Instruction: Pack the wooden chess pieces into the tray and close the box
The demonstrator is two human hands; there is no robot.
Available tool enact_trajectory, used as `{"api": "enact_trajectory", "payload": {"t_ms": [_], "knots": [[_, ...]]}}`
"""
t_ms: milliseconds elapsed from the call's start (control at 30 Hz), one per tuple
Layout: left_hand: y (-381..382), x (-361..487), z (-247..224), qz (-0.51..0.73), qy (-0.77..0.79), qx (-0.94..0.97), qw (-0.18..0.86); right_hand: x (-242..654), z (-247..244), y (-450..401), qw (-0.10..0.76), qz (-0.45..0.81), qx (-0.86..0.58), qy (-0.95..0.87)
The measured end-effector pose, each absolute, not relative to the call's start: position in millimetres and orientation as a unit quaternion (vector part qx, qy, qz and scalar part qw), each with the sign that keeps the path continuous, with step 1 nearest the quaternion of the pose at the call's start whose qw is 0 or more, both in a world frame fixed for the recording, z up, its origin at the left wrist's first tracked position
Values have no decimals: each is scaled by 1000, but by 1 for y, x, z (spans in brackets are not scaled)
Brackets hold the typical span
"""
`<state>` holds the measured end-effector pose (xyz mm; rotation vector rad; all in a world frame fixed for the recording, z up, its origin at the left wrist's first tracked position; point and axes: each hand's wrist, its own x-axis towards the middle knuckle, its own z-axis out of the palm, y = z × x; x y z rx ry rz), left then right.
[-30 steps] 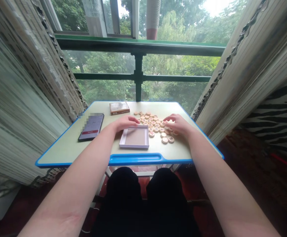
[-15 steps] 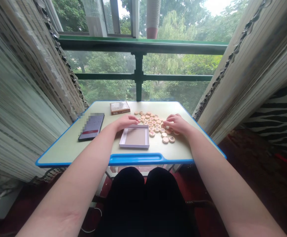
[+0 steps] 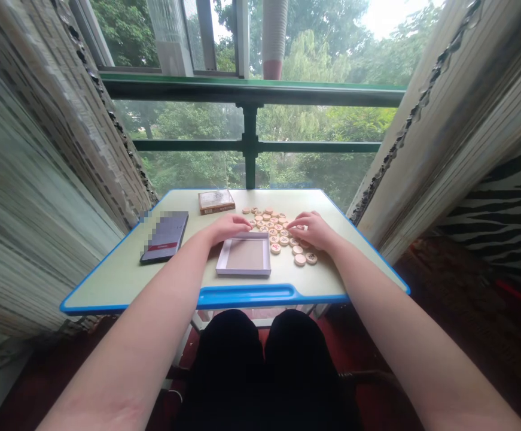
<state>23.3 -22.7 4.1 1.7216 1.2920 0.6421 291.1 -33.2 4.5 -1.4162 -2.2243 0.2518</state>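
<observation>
The wooden xiangqi pieces [image 3: 275, 248] lie loosely spread on the bench [image 3: 107, 287], right of and beyond a shallow white tray [image 3: 243, 272]; some show red or black characters, others blank faces. What has just changed is the right hand [image 3: 313, 229]: its fingertips have shifted leftward, closer to the tray, so its reach now takes in the middle of the spread rather than the right side. Its grip is loosely curved, fingers slightly parted and low over the pieces; I cannot tell whether one is pinched or merely touched. The left hand [image 3: 228, 225] has kept its place at the tray's far left corner, fingers bent over the edge beside the nearest pieces; whether it grasps anything is hidden. Farther out, a flat box [image 3: 216, 201] lies behind the tray, and a smartphone [image 3: 164, 238] to the left.
</observation>
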Motion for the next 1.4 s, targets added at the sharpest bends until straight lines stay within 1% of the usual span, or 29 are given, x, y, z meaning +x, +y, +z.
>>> {"api": "enact_trajectory", "payload": {"t_ms": [433, 567, 667, 967, 1133, 1267, 1400], "knots": [[-25, 26, 7, 256, 522, 691, 430, 287, 6, -37, 264, 105, -547, -787], [-25, 27, 7, 261, 522, 689, 430, 287, 5, -37, 251, 103, -522, -809], [-25, 27, 8, 264, 528, 682, 432, 287, 5, -36, 246, 98, -529, -806], [-24, 27, 5, 277, 519, 677, 443, 287, 5, -35, 264, 118, -564, -773], [-25, 28, 6, 286, 522, 671, 442, 288, 3, -32, 277, 97, -572, -766], [-25, 27, 6, 279, 517, 680, 439, 289, 3, -31, 271, 96, -551, -784], [-25, 27, 6, 271, 524, 688, 422, 289, 7, -36, 260, 121, -515, -808]]}}
